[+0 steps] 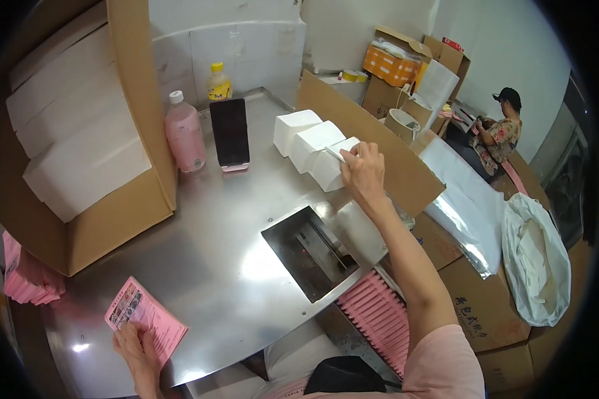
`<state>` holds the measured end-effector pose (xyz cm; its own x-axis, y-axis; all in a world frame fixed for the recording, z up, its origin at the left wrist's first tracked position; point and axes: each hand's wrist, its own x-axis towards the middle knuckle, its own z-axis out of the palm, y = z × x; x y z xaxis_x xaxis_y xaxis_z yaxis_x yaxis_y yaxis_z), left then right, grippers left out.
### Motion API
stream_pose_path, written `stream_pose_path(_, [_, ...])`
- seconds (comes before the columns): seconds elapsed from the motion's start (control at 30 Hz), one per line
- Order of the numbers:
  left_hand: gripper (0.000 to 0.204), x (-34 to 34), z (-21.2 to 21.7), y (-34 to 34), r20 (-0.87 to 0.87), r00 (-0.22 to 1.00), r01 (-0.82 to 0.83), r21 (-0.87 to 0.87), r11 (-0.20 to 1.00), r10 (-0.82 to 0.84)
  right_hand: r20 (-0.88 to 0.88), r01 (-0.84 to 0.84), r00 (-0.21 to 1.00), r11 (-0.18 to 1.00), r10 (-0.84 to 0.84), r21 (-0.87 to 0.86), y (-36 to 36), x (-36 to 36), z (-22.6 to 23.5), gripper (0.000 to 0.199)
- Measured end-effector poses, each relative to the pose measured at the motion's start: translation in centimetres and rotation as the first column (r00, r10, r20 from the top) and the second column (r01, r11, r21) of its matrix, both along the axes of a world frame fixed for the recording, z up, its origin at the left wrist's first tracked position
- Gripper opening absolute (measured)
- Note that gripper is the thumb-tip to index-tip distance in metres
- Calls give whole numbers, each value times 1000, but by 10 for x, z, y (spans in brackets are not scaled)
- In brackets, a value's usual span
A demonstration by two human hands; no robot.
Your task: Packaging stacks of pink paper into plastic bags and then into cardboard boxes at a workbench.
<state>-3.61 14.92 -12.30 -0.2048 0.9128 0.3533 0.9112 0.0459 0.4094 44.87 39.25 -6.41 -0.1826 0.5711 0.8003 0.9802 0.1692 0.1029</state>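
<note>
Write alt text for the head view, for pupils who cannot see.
A person's right hand is at the rightmost of three white stacks on a metal table, and the left hand rests on a pink packet. Farther back stand a phone and a pink bottle beside a box; another person is at the far right.

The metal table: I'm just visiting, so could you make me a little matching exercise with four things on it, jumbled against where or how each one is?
Things
1. Pink printed pack
2. Three white stacks
3. Phone
4. Pink bottle

Where or how
A. Propped up, its dark screen showing
B. Topped with a white cap
C. Lying partly under the left hand
D. In a row, the last one at the right hand

Right pairs: 1-C, 2-D, 3-A, 4-B
</note>
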Motion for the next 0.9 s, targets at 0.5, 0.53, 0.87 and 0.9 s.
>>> stream_pose_path(0.5, [9, 92, 5, 37, -68, 919, 394, 223, 892, -389, -203, -20, 978, 955, -42, -294, 5, 0, 0, 23])
stream_pose_path(0.53, [12, 121, 1, 38, -58, 878, 479, 158, 864, -476, -196, -34, 981, 969, -14, -243, 3, -1, -4, 22])
stream_pose_path(0.87, [76, 137, 9, 37, 101, 836, 545, -30, 838, -540, 28, -645, 699, 647, 715, -408, -178, -131, -70, 41])
stream_pose_path(0.9, [76, 137, 11, 34, 95, 839, 540, -29, 841, -535, -58, -802, 523, 468, 850, -371, -201, -141, -48, 41])
